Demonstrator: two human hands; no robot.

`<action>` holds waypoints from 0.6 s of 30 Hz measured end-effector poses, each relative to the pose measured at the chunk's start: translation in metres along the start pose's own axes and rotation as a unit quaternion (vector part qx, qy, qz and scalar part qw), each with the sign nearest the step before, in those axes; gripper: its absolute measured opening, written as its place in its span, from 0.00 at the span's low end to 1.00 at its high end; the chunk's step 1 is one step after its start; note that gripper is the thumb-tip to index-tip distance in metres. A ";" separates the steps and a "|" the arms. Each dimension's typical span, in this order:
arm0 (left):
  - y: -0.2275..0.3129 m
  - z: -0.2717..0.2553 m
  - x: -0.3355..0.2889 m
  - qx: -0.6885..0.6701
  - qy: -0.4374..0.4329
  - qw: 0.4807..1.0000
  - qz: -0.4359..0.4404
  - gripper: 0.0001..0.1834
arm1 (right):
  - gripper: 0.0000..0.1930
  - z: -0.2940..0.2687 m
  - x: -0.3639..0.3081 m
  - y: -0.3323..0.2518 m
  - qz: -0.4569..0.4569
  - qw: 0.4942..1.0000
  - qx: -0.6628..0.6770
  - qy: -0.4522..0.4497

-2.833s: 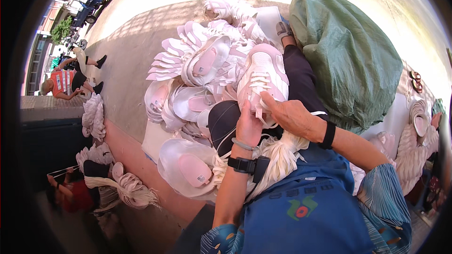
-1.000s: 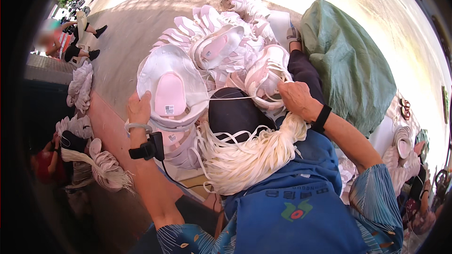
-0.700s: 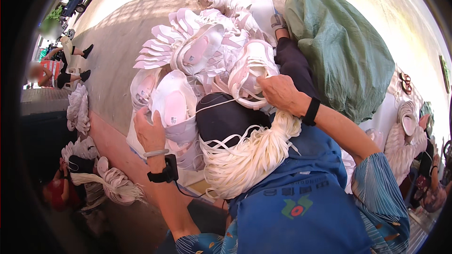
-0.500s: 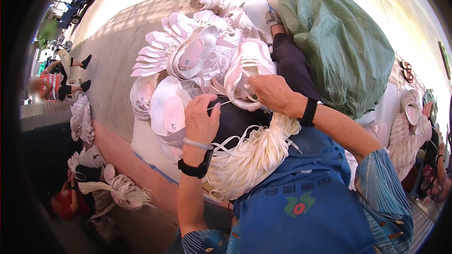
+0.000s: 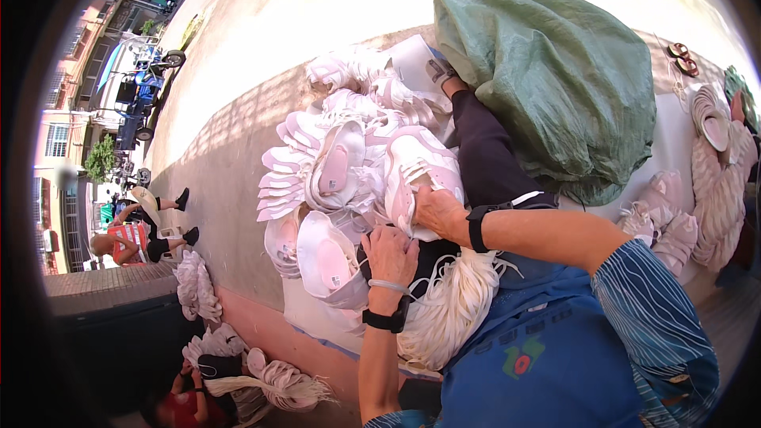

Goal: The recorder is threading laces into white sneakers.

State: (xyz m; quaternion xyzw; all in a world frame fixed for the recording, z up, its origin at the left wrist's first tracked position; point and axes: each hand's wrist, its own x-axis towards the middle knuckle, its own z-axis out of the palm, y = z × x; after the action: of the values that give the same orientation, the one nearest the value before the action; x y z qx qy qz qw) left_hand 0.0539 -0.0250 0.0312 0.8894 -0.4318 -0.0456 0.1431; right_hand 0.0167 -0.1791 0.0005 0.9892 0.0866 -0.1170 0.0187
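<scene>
A white and pale pink shoe upper (image 5: pixel 426 150) rests on my lap. My right hand (image 5: pixel 438 212) grips its lacing edge, with fingertips partly hidden in the opening. My left hand (image 5: pixel 390 257) is closed beside the upper's near end, its fingertips curled; whatever they pinch is too small to make out. Right below my hands, a thick bundle of cream shoelaces (image 5: pixel 448 309) lies across my lap. Next to my left hand is another shoe upper (image 5: pixel 327 257) with a pink insole area. A fanned stack of uppers (image 5: pixel 289 162) spreads beyond.
A large green sack (image 5: pixel 547 87) stands right of my outstretched leg. More stacked uppers (image 5: pixel 717 190) lie at the far right. At lower left, a person in red (image 5: pixel 186 400) handles uppers and laces; another person in an orange vest (image 5: pixel 127 242) sits farther off.
The view has swung left, so the scene sits farther right. My hands have come closer together at the upper, and the lace stretched between them before no longer shows.
</scene>
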 end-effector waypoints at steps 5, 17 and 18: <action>0.003 -0.004 0.000 -0.015 0.006 1.000 0.002 0.11 | 0.07 0.009 -0.019 0.020 -0.040 0.992 0.053 0.110; 0.037 -0.015 0.029 0.026 -0.055 0.998 -0.006 0.14 | 0.08 -0.018 -0.097 0.061 -0.039 0.966 0.175 0.186; 0.039 -0.017 0.031 0.026 -0.058 0.998 -0.019 0.14 | 0.07 -0.020 -0.099 0.059 -0.032 0.964 0.186 0.185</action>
State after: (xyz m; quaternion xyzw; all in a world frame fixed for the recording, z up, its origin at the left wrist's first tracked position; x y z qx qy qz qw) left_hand 0.0467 -0.0684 0.0600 0.8969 -0.4231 -0.0888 0.0934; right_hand -0.0635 -0.2529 0.0442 0.9763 0.0973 0.0538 -0.1856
